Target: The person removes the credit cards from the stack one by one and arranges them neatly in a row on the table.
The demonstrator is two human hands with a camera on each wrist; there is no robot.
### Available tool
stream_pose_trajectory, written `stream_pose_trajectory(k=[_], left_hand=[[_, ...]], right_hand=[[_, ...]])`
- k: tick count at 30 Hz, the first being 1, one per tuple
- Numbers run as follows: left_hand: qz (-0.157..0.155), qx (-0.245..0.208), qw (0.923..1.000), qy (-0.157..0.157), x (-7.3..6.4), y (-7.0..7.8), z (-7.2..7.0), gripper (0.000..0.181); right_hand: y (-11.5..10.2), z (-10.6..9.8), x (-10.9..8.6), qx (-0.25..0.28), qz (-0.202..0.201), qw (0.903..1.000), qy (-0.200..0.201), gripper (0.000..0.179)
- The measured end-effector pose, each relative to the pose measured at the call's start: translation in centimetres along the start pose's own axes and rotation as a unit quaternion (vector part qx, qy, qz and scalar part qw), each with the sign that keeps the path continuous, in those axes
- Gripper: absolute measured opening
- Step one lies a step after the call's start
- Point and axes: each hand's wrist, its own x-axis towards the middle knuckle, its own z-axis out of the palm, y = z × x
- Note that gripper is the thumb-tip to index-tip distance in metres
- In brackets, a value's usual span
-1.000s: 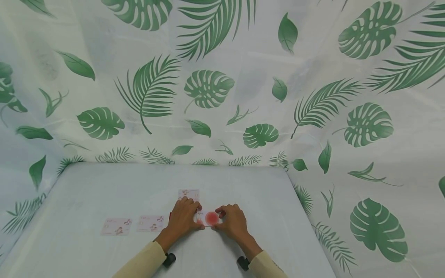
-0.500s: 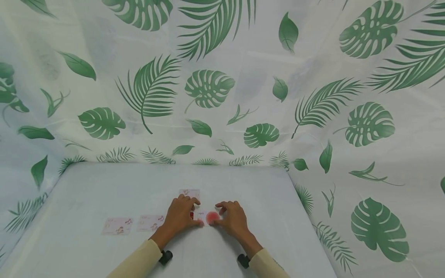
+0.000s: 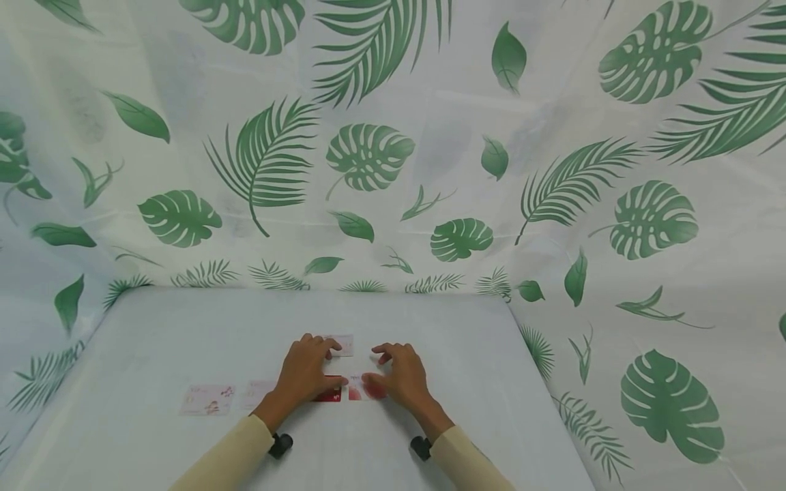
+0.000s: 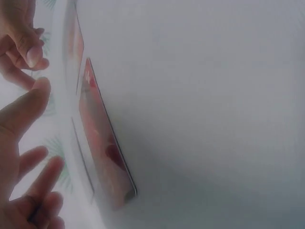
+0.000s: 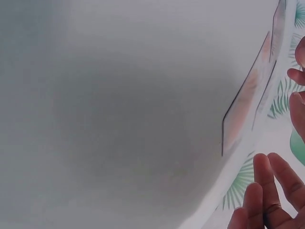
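Observation:
My left hand (image 3: 303, 372) hovers over a red card (image 3: 332, 395) and hides its left part. My right hand (image 3: 405, 377) hangs above a white card with a red circle (image 3: 356, 392), covering its right end. Thumbs and fingers are spread in loose curves with nothing between them. Both cards lie flat, side by side with a narrow gap. Just behind them is a pale pink-printed card (image 3: 346, 346), partly behind the left hand. In the left wrist view the red card (image 4: 102, 138) lies apart from the left fingers; the right wrist view shows the white card (image 5: 245, 105) untouched.
Two more pale pink-printed cards lie to the left, one fully visible (image 3: 207, 400) and one partly behind the left wrist (image 3: 258, 392). A white-covered table (image 3: 467, 423) bears them all. Leaf-patterned cloth (image 3: 393, 225) rises at the back and sides.
Both hands have lifted off the white card and moved up and away from it. The left hand has shifted left, uncovering more of the red card. The cards appear to stay in place.

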Motion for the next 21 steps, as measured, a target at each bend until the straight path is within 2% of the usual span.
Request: stream_pose_trajectory(k=[10, 16, 21], left_hand=[[-0.004, 0.012, 0.9999, 0.010, 0.4, -1.2, -0.9, 0.063], [-0.014, 0.020, 0.9997, 0.006, 0.8, -2.0, -1.4, 0.065], [-0.018, 0.024, 0.9995, -0.001, 1.0, -2.8, -1.5, 0.065]], right_hand=[[-1.2, 0.6, 1.3, 0.003, 0.013, 0.9999, -0.005, 0.057], [-1.7, 0.8, 2.2, 0.004, 0.005, 1.0000, -0.006, 0.057], [-2.3, 0.8, 2.6, 0.013, 0.015, 0.9997, -0.013, 0.057]])
